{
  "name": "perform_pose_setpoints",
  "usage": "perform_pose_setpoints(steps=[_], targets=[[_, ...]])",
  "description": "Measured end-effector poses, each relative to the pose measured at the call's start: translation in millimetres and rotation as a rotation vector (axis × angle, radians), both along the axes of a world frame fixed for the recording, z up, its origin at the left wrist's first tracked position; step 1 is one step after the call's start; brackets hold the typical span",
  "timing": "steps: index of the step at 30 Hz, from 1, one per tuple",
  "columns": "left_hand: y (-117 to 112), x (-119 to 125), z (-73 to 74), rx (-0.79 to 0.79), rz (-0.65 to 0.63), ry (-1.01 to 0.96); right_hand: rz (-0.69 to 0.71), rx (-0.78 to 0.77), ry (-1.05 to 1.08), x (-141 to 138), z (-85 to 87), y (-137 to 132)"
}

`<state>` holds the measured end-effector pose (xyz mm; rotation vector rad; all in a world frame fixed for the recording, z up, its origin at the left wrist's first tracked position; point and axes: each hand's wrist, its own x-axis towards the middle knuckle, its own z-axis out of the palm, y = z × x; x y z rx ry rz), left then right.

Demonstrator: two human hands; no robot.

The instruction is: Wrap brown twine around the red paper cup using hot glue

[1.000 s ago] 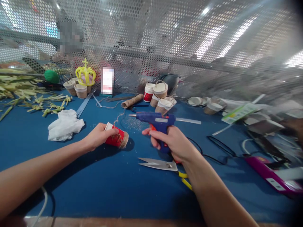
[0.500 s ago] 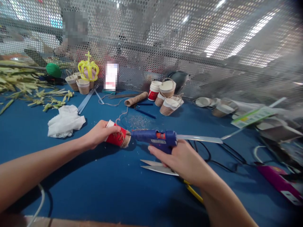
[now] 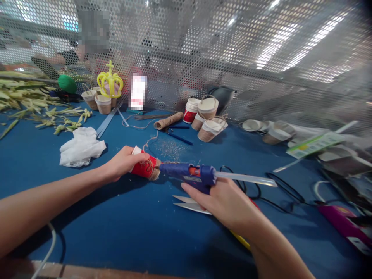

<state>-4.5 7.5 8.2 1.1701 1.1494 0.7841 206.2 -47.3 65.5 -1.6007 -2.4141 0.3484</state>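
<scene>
My left hand [image 3: 126,161] is closed around a red paper cup [image 3: 142,166] that lies tilted on its side, its white rim toward the hand. Twine [image 3: 155,170] is wound round the cup's right end, and a loose strand leads back to a twine roll [image 3: 169,121]. In my right hand [image 3: 222,195] is a blue glue gun [image 3: 188,172], with a clear glue stick [image 3: 247,178] out of its back. The gun's nozzle points left and meets the twine-wrapped end; whether it touches is too small to tell. Below the right hand lie scissors [image 3: 192,205], their handles partly hidden.
Twine-wrapped cups [image 3: 210,130] stand behind the work spot, near a blue pen [image 3: 180,137]. A crumpled white cloth [image 3: 83,147] lies left, dried husks [image 3: 26,97] farther back. At right are a black cable [image 3: 279,203] and a purple box [image 3: 344,224]. A perforated metal screen [image 3: 174,46] borders the back.
The glue gun has tilted slightly, its back end and glue stick lower than before. The left hand still holds the cup in nearly the same place; the view has shifted a little.
</scene>
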Motion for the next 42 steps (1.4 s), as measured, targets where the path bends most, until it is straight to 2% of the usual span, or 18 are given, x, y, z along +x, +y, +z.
perform_pose_setpoints(steps=[4, 7, 10, 21, 27, 31, 42], targets=[[-0.2, 0.8, 0.0, 0.007, -0.005, 0.004, 0.075, 0.045, -0.009, 1.7, -2.2, 0.4], [-0.6, 0.7, -0.6, 0.019, -0.003, -0.004, 0.003, -0.002, 0.076, 1.2, -4.1, -0.5], [-1.2, 0.2, -1.4, 0.03, -0.01, -0.013, -0.009, -0.031, 0.123, 0.6, -4.2, -1.1], [-4.7, 0.7, -0.2, 0.09, -0.067, -0.004, -0.066, -0.079, 0.136, 0.7, 0.2, -2.8], [-4.6, 1.0, -0.7, 0.145, -0.066, 0.068, -0.205, -0.148, 0.175, -0.1, 0.7, -0.8], [-5.2, 1.1, 0.3, 0.186, -0.085, 0.108, -0.245, -0.192, 0.217, -1.1, 0.8, 2.4], [-6.4, -1.3, 0.2, 0.211, -0.109, 0.152, -0.202, -0.247, 0.293, -1.2, 4.8, 0.4]])
